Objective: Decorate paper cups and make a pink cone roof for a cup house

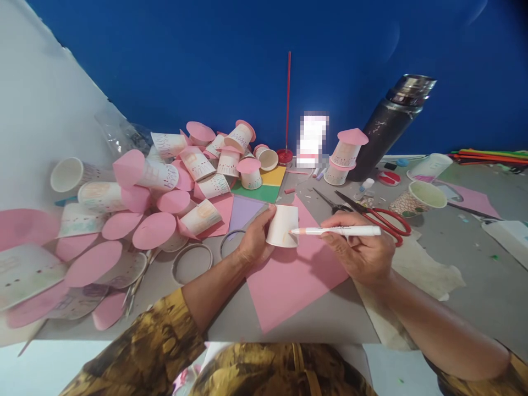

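**Marking a paper cup over pink paper**

Toward the left edge of the table (474,269), a heap of decorated paper cups (165,179) with pink cone lids. Grips a white paper cup (282,225) in the left hand (254,237), fingers closed round one end, cup tipped on its side above a pink paper sheet (289,286) near the front edge. Pinches a white marker (342,231) in the right hand (361,254), tip touching the cup's wall. Just beyond that hand, red-handled scissors (385,220); farther back, a dark thermos flask (390,132).
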`<state>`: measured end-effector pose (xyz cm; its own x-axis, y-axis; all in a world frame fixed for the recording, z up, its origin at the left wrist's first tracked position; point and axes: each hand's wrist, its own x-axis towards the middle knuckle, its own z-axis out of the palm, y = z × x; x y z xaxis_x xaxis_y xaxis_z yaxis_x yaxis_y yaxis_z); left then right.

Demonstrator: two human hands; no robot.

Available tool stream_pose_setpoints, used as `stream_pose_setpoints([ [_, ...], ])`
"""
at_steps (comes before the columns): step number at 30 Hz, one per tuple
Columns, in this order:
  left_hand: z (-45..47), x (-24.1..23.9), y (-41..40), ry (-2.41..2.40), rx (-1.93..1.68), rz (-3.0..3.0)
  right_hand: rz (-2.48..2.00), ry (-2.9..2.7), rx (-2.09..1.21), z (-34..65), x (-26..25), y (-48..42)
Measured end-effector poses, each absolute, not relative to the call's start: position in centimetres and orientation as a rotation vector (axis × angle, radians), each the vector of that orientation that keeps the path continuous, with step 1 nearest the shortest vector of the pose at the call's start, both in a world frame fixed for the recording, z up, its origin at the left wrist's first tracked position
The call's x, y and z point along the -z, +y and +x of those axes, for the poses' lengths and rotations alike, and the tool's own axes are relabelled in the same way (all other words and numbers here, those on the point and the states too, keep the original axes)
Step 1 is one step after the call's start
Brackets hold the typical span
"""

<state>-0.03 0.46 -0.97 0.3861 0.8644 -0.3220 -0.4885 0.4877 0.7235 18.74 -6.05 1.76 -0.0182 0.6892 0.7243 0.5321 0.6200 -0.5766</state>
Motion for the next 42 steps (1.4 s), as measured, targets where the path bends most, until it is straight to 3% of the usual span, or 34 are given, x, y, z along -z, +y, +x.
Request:
stream_pose_setpoints([
  [23,0.1,1.0,0.0,0.697,-0.966,0.716,-0.890,-1.786,-0.215,18.3,-2.3,-5.9],
  [34,0.0,1.5,0.3,0.724,-0.982,0.643,-0.978,-1.751,-0.077,18.8,-2.2,-6.0],
  [42,0.1,1.3,0.0,0.744,-0.987,0.721,-0.798,-1.818,-0.086,18.0,-2.5,-5.9],
])
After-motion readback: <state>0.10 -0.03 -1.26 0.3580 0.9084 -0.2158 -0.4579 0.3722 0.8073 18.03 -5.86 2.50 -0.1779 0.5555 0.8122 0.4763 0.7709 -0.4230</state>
